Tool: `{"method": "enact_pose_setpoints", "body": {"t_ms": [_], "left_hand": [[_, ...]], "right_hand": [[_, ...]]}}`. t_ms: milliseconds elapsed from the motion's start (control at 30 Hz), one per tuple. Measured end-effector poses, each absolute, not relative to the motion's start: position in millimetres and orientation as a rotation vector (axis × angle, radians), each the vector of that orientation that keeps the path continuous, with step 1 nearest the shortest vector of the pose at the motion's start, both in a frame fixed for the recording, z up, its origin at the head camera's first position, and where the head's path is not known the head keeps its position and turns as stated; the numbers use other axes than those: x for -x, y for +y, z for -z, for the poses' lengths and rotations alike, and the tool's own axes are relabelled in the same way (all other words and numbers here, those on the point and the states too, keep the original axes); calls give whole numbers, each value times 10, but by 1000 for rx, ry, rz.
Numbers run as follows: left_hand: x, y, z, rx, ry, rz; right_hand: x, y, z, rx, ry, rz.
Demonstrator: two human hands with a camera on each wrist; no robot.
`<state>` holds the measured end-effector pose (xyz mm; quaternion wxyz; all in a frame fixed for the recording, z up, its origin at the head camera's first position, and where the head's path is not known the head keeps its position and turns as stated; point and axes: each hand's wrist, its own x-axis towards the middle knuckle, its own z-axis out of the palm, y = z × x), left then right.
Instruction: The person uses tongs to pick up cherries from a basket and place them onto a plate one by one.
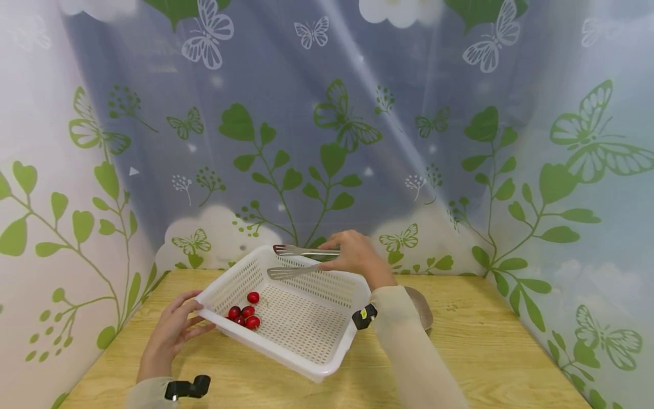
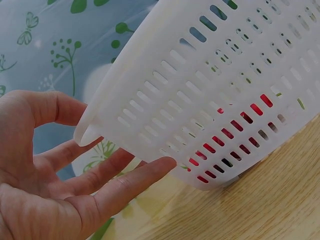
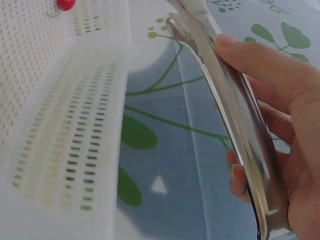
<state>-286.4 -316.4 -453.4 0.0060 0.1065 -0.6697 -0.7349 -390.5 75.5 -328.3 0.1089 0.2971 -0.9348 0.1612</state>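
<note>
My left hand (image 1: pixel 171 329) grips the left corner of a white plastic basket (image 1: pixel 271 347), fingers at the rim and thumb against the slotted side wall (image 2: pixel 150 100). The basket looks tilted. Several small, shiny, round red fruits (image 1: pixel 252 322) lie on its perforated floor at the left end. Above the basket's far side, my right hand (image 1: pixel 352 255) holds metal tongs (image 1: pixel 293 272), their two slotted ends spread apart and pointing left. A dark red patch shows at the upper end; whether it is a fruit or a reflection I cannot tell.
Partly hidden behind my right forearm, a brownish dish (image 1: pixel 420 309) sits on the wooden table (image 1: pixel 490 352). A sheet curtain (image 1: pixel 409 142) printed with leaves and butterflies closes off the back and both sides.
</note>
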Motion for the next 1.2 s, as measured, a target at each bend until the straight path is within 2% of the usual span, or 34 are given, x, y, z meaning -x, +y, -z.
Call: {"method": "enact_pose_setpoints", "body": {"t_ms": [433,900,1200], "left_hand": [[2874,-3163,4543,-332,-2091,2306],[2867,-3169,4526,-327,-2090,2308],[2843,-3150,4508,-326,-2097,2298]], "right_hand": [[4001,472,3517,-804,-2846,-513],[4084,157,3685,-823,-2796,-364],[4106,21,3820,-785,-2861,-456]]}}
